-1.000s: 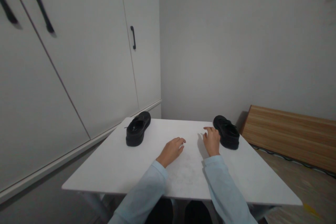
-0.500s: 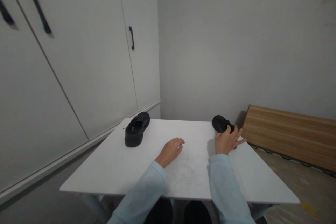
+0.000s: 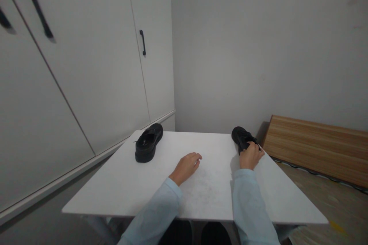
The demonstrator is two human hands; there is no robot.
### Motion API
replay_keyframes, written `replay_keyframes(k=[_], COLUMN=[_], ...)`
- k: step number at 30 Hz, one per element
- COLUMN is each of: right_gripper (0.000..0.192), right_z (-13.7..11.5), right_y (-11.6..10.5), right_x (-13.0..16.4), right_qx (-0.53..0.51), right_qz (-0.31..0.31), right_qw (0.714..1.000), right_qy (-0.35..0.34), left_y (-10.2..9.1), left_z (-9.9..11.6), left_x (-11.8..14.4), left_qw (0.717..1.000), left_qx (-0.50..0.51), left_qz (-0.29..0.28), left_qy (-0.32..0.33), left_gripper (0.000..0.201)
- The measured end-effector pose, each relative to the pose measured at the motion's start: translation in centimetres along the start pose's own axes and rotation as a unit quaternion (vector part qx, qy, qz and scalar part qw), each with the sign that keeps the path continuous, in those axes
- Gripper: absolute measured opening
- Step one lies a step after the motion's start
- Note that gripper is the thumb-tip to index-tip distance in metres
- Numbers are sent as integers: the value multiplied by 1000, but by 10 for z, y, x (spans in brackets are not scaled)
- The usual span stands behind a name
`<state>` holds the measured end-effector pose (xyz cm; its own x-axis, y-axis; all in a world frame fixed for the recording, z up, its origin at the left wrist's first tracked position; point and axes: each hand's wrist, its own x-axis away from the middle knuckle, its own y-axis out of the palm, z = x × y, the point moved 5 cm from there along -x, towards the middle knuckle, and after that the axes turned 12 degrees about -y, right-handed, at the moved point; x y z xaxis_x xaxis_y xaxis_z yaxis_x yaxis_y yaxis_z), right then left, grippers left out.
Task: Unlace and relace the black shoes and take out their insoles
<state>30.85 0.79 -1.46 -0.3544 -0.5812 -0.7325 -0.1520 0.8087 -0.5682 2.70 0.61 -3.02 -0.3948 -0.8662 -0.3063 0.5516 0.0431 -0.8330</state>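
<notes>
A person in pale blue sleeves sits at a white table [image 3: 129,187] in the corner of a plain room, a black shoe at each far corner of the tabletop. The right hand [image 3: 250,155] is curled shut around the heel end of the right-hand shoe [image 3: 240,137], which sits near the table's far right edge with its toe pointing away toward the wall; the hold at the back leaves the upper and toe clear. The left hand [image 3: 186,166] lies loosely open on the bare middle of the table, fingers slightly bent, holding nothing, apparently steadying the sitter. The second shoe [image 3: 148,147] rests flat on its sole at the far left, well apart from both hands, untouched. White cupboard doors [image 3: 86,65] with black handles line the left wall; a wooden board [image 3: 313,147] lies on the floor by the wall to the right.
</notes>
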Motion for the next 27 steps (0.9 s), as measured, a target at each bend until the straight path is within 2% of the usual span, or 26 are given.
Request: replay_keyframes(k=[3, 10, 21, 25, 27], right_gripper=[34, 27, 23, 24, 22], right_z=[8, -3, -58, -81, -92], right_y=[-1, -2, 2, -1, -1], right_x=[-3, -1, 2, 7, 10], right_qx=[38, -25, -135, -195, -216], right_qz=[10, 33, 6, -7, -34], right_qw=[999, 999, 986, 970, 961], right_qy=[18, 7, -94, -146, -172], left_y=[2, 2, -4, -7, -11], left_z=[0, -3, -4, -2, -2], left_x=[-1, -6, -7, -7, -7], left_qw=[1000, 1000, 1000, 1000, 999], left_qx=[-5, -2, 0, -8, -8], left_qz=[-4, -5, 15, 21, 33], left_qy=[6, 0, -10, -13, -19], left_gripper=[23, 23, 22, 22, 22])
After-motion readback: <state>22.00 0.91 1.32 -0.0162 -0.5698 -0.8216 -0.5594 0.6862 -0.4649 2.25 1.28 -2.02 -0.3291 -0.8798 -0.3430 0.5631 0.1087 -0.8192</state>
